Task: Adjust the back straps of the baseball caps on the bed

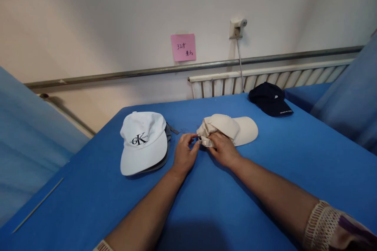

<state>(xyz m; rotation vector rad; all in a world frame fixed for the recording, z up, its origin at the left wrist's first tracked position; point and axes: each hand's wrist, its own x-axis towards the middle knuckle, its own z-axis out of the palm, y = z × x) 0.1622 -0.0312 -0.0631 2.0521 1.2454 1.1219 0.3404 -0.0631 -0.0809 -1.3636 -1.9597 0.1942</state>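
Observation:
A beige baseball cap [224, 125] lies on its side in front of me, brim pointing right and back strap with its metal buckle [209, 142] facing left. My left hand [186, 152] has thumb and fingertips closed on the end of the strap. My right hand [225, 149] grips the cap just right of the buckle, its fingertips tucked partly out of sight in the opening. To the left, a white cap [144, 137] with black "CK" lettering sits on top of a grey cap [168, 137], which shows only at its edge.
A dark navy cap [269, 98] rests at the back right of the blue table [188, 211]. Behind the table are a radiator [218, 86], a metal rail [153, 71] and a plugged-in socket [236, 29]. Blue curtains [26, 141] hang at both sides.

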